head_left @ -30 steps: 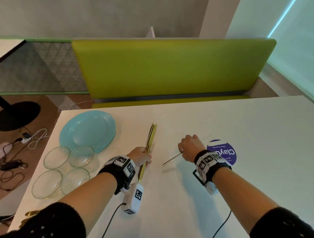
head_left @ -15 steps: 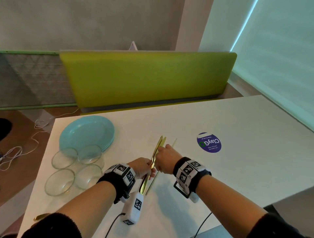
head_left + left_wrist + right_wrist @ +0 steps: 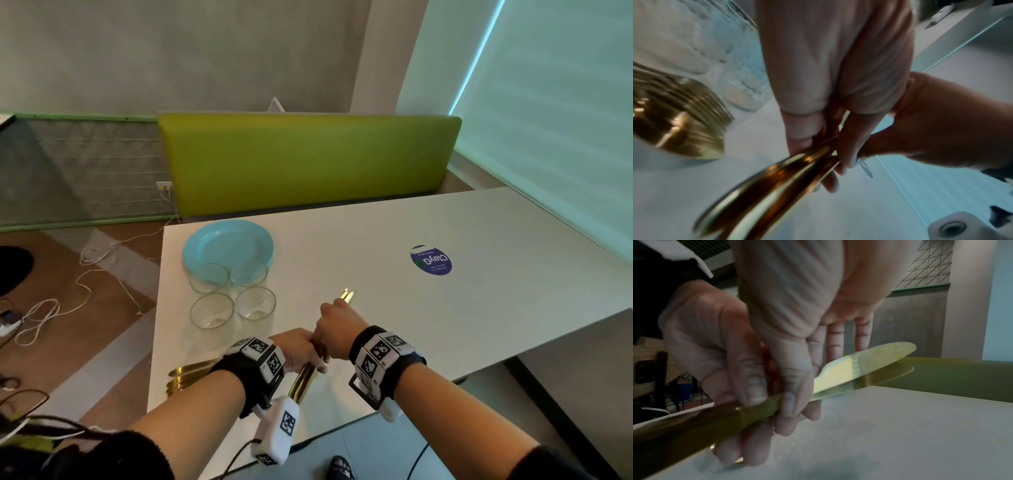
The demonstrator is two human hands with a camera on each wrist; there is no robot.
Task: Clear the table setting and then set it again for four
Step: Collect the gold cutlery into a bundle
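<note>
Gold knives (image 3: 303, 378) are now being bunched in the left hand (image 3: 298, 349), low centre of the frame, as the right hand (image 3: 334, 330), a second ago apart pinching one stray knife, is closing around the same bundle just above the bench (image 3: 479, 308). Plates (image 3: 227, 245), bowls (image 3: 233, 291) and spoons (image 3: 186, 377) are sitting gathered at left, suggesting clearing is nearly done.

Round purple sticker (image 3: 431, 260) on the white table (image 3: 496, 308): large white letters read "ClayG", upside down from the wearer's side, a green mark at the end. Smaller lines of print beside them, too small to read. Wrist bands (image 3: 380, 353) carry black-and-white square code markers, no letters.
</note>
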